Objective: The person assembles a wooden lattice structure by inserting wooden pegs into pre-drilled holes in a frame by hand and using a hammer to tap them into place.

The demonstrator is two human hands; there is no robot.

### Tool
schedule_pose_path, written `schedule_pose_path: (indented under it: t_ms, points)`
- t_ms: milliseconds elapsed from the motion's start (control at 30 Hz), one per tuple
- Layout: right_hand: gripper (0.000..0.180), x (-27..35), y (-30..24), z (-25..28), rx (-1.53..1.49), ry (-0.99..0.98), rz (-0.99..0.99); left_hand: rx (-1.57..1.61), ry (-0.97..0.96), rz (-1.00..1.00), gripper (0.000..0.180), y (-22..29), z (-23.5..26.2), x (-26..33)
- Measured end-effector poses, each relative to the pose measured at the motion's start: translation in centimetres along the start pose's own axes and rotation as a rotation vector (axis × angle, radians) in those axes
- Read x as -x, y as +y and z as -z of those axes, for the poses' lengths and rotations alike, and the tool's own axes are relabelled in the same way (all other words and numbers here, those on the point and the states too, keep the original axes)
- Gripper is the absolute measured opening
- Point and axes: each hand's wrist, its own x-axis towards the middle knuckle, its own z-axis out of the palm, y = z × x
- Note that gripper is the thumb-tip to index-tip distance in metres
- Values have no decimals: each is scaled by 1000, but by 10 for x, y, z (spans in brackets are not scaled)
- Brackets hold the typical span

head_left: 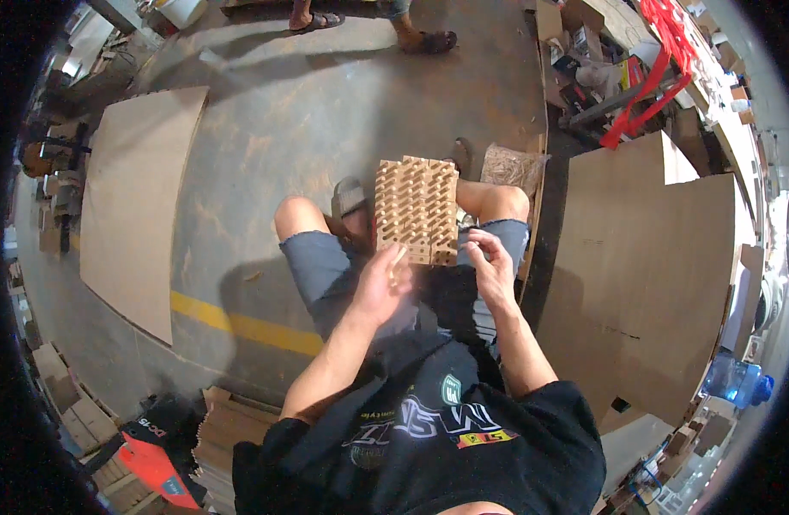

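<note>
In the head view, a wooden block (417, 257) sits at the centre of the frame between the person's knees, rows of pegs (416, 206) standing in it; the left hand (383, 287), at the block's lower left corner, pinches a pale peg (399, 255), somewhat blurred; the right hand (493, 268), beside its lower right, has fingers curled narrow, and I cannot tell whether they grip anything; a clear bag (512, 170) lies above right of centre.
</note>
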Motion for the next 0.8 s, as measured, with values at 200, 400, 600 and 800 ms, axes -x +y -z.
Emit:
schedule_pose_path:
  t_ms: [200,400,600,800]
  points:
    - [15,-5,-24,-5,240,-23,-29,-26,9,-16,15,-3,2,2]
    - [9,-14,-25,-5,689,-68,429,-35,-9,-8,15,-5,-1,0]
    - [11,-19,-37,-11,1062,-201,521,-96,-44,-8,17,-9,-10,-1]
    - [19,-15,-47,-11,763,-222,488,-150,-77,-8,17,-15,-8,-5]
